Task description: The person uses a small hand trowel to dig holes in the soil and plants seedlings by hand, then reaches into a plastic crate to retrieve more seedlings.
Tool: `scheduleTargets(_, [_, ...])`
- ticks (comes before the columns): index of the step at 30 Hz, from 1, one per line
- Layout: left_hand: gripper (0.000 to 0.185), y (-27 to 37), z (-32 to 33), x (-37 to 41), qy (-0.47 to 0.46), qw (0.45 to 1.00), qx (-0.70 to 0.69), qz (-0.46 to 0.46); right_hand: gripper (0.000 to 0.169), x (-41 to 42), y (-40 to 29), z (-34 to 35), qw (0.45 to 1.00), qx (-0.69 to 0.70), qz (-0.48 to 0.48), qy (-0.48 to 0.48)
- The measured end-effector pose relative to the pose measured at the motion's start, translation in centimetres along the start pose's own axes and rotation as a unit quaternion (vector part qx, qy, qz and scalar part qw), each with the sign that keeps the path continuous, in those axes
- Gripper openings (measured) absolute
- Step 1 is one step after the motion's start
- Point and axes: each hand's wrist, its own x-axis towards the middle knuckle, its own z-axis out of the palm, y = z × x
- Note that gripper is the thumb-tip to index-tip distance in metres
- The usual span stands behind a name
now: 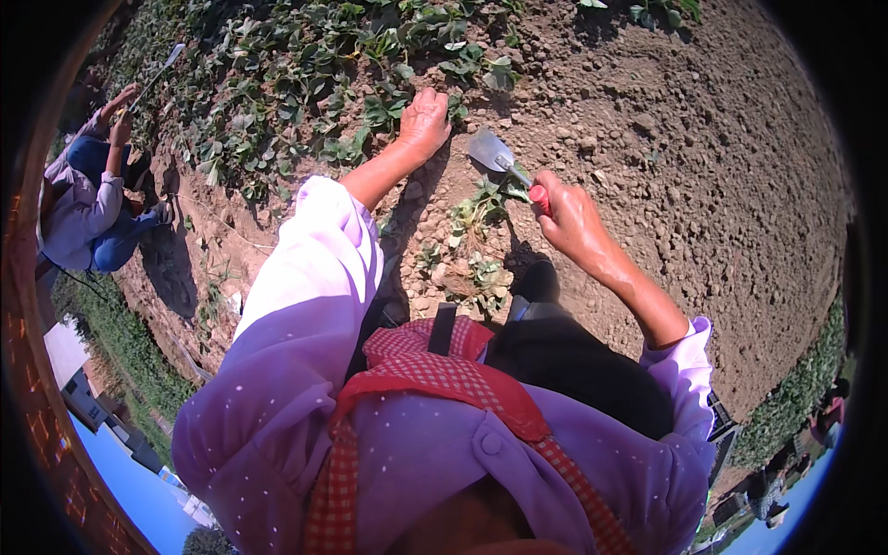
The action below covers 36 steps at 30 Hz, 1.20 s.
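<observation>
My right hand point(565, 211) is closed around the red handle of a garden trowel point(491, 150), whose metal blade points up and left, just above the soil. To its left, my left hand point(424, 121) reaches to the edge of a bed of leafy green plants point(277, 90). Its fingers are curled at a small plant beside it; whether they grip the stem is hidden. Below the trowel, uprooted plants point(479, 208) with leaves lie on the soil, and another clump with bare roots point(479, 277) lies nearer my feet.
Cloddy brown soil point(694, 173) spreads to the right. My dark shoe point(538, 281) stands beside the loose plants. At the left a co-worker point(94, 201) crouches, holding a long-bladed tool point(163, 69). A black crate point(723, 430) shows at the lower right, with more people beyond.
</observation>
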Motion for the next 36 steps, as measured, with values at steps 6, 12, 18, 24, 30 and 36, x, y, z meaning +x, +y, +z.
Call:
scheduleTargets(6, [0.039,0.0,-0.3,0.3,-0.089,0.990,-0.077,-0.074,0.020,1.0,1.7,1.6,0.994,0.088,0.047,0.041])
scheduleTargets(12, [0.036,0.1,-4.1,0.0,0.021,0.991,-0.113,-0.067,0.020,-0.2,1.4,-3.4,0.996,0.064,0.052,0.034])
scheduleTargets(18, [0.043,9.1,-7.0,-7.2,-0.281,0.959,0.007,0.019,0.015,-1.8,-0.9,-5.7,0.996,-0.080,0.008,0.042])
scheduleTargets(24, [0.025,6.2,-2.4,-10.3,-0.283,0.909,-0.277,-0.127,0.014,-2.3,-2.5,-5.2,0.999,-0.019,0.013,-0.024])
scheduleTargets(30, [0.022,4.8,-4.0,-11.7,-0.295,0.796,-0.439,-0.295,0.013,-4.5,-3.0,-4.6,0.988,0.066,0.082,-0.116])
scheduleTargets(36, [0.014,3.7,-2.6,-11.8,-0.288,0.756,-0.479,-0.341,0.016,-5.5,-1.5,-1.8,0.990,0.010,0.049,-0.135])
